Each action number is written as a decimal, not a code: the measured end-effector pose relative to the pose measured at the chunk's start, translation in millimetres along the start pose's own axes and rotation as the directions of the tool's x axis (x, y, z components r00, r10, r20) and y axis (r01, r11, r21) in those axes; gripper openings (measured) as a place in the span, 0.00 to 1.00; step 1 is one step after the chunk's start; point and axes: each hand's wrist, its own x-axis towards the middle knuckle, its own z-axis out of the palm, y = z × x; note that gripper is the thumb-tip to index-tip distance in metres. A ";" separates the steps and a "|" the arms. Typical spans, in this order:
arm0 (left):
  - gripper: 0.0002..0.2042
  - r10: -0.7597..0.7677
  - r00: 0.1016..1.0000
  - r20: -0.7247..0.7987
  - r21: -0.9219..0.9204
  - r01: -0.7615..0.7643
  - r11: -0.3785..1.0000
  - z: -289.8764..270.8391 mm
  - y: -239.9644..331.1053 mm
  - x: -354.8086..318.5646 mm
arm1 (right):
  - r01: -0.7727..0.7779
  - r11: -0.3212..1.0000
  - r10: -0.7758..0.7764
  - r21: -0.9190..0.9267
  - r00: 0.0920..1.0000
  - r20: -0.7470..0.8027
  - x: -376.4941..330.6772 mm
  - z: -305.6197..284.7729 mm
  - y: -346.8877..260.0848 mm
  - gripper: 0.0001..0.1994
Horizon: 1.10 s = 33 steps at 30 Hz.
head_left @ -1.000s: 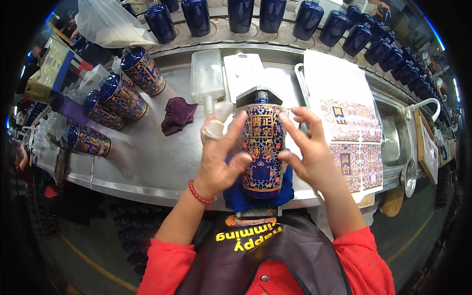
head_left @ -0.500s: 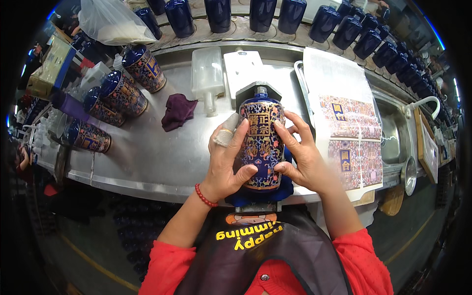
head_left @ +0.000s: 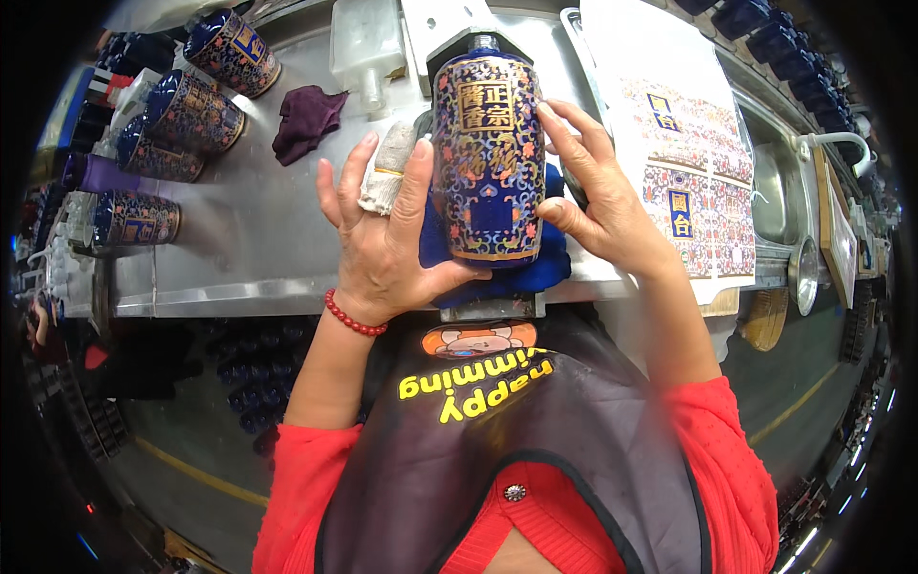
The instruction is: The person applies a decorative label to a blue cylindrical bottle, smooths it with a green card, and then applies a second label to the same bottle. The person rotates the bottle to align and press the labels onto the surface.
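At the near edge of the counter (head_left: 253,230), we see a patterned bottle (head_left: 490,163) that appears to lie on a blue cloth (head_left: 550,271), neck to the far side, between the left hand (head_left: 382,249) and the right hand (head_left: 612,201). The left is open, fingers spread, one in a pale wrap (head_left: 384,177); whether its thumb touches the bottle we cannot tell. The right is half open, thumb and forefinger at the bottle's right edge, not closed round it. Patterned sheets (head_left: 703,210) lie right; a purple cloth (head_left: 308,124) and other bottles (head_left: 234,53) sit left. We judge the step in hand to be steadying the bottle and pressing its patterned surface; the next move, in our view, calls for light, even contact from both sides
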 end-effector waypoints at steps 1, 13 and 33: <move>0.56 0.032 0.999 -0.009 0.037 -0.032 0.999 -3.0 2.3 0.7 | -0.011 1.000 0.011 0.004 1.000 0.003 -0.6 -0.1 -0.4 0.39; 0.47 -0.039 0.994 0.106 -0.211 0.061 0.976 5.7 8.4 12.5 | 0.016 0.998 -0.018 0.057 0.999 0.032 -8.6 5.4 2.0 0.42; 0.45 -0.099 0.988 0.119 -0.259 0.128 0.957 10.5 -2.3 45.5 | -0.042 0.999 0.043 -0.034 0.999 0.028 18.4 -8.3 -1.3 0.45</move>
